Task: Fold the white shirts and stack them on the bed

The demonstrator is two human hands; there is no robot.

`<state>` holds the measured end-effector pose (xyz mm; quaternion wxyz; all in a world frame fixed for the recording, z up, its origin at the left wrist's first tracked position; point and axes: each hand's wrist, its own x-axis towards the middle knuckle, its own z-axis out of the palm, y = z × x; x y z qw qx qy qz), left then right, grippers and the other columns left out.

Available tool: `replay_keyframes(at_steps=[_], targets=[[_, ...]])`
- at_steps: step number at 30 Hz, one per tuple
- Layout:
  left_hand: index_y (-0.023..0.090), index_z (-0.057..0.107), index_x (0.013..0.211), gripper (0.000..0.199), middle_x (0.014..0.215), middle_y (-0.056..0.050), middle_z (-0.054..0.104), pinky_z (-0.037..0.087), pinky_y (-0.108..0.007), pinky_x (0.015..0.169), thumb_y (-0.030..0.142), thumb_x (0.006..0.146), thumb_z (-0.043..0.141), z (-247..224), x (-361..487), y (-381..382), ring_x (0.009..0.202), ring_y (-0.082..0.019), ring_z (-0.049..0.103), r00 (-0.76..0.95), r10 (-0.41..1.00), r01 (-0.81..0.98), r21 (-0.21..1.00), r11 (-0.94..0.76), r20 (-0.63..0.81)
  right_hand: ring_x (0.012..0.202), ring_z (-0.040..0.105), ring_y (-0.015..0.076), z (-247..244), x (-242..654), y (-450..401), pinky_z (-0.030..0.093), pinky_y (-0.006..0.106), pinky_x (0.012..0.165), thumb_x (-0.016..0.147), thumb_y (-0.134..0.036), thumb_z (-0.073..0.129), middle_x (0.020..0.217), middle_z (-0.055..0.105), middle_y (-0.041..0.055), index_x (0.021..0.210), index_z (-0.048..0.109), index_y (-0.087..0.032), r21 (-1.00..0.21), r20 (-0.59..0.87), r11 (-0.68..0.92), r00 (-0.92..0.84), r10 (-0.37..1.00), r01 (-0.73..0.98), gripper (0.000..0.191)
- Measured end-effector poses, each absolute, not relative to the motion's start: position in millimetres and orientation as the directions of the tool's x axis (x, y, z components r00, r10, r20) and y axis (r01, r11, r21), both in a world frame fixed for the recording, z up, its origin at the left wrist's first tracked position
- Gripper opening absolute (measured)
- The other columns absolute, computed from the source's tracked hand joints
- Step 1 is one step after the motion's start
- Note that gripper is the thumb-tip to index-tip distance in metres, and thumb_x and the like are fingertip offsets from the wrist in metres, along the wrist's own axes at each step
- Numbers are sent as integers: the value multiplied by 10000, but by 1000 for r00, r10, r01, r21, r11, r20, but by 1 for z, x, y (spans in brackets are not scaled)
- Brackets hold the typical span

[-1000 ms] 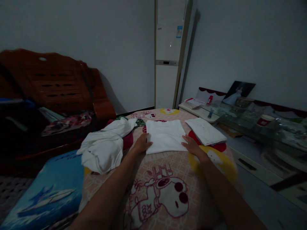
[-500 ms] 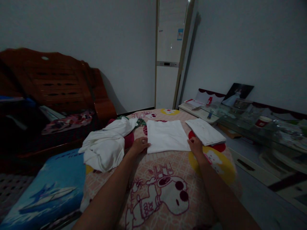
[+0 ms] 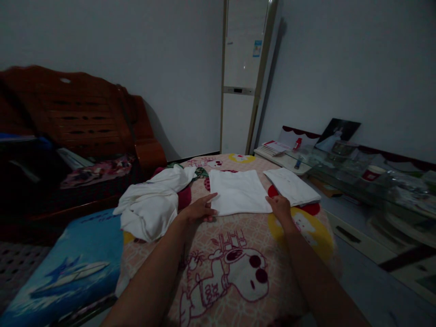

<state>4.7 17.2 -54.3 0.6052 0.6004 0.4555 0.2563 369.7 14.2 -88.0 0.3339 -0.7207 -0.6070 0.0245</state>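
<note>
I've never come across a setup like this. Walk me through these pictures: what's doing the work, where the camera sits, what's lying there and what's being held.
There is no machine here: a person works with two bare hands. The view comes from one camera worn on the person's head, looking forward and down. In front is a surface with a patterned cover. On it lie a folded white cloth in the middle, a crumpled white cloth to the left and a second folded cloth to the right. The left hand is at the middle cloth's near left corner, thumb and forefinger apart. The right hand touches its near right corner; how firmly it grips is hard to tell.
</note>
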Motion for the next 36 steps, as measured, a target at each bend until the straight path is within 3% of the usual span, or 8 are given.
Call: replay_keyframes(at_steps=[5,9,13,21,27,31,33,36], targets=[[189,362,1470,844,632,83,498,502,-216,497,123,719,742,-55,5,14,500,-104,621,497,833,163,969,186,-243,1035,654,269,-82,387,7,467,357,903,723,-440,666,1108,714,130,522,655,-194,-706,232,93,104,967,702,317],[150,403,1440,765,656,58,544,538,-220,520,155,749,732,-58,7,14,563,-134,672,472,842,142,965,218,-260,1120,621,295,-77,393,1,442,412,959,688,-416,683,1234,663,138,580,682,-196,-780,172,133,4,985,611,246],[123,406,1430,757,647,41,583,532,-220,506,185,754,741,-59,7,15,544,-145,675,439,858,158,963,218,-266,1172,584,305,-70,391,-5,431,421,964,682,-437,691,1280,632,138,500,581,-206,-737,169,171,-67,983,654,314],[84,451,1377,681,606,16,606,516,-228,482,208,768,727,-58,4,19,511,-143,649,416,874,183,965,188,-249,979,649,269,-64,394,-10,472,378,872,729,-435,633,1147,684,100,515,558,-211,-706,180,163,-48,982,689,319],[86,458,1380,645,586,15,605,500,-257,502,241,791,673,-56,0,21,513,-163,640,428,868,394,917,70,-250,960,652,265,-67,397,-6,479,371,869,658,-327,686,1097,692,103,468,532,-209,-633,196,183,-72,978,752,272],[132,644,1205,477,756,-51,681,537,-330,712,322,771,703,-50,8,23,755,-225,683,260,965,712,669,-214,31,908,669,262,-70,395,-1,500,390,862,696,-372,670,943,729,78,667,680,-195,-616,272,181,-8,962,767,180],[139,651,1201,419,1021,-115,701,508,-371,895,325,826,647,-48,22,21,992,-257,654,197,946,791,528,-308,257,987,659,272,-72,386,3,488,423,924,765,-390,618,1022,728,97,896,727,-182,-577,382,212,31,924,789,269],[147,562,1321,421,1344,-138,575,409,-390,1067,299,938,476,-50,51,17,1241,-236,534,339,841,729,447,-518,422,1203,568,275,-77,361,9,413,453,1058,880,-371,507,1262,641,156,1163,672,-145,-459,508,347,-79,858,818,398]])
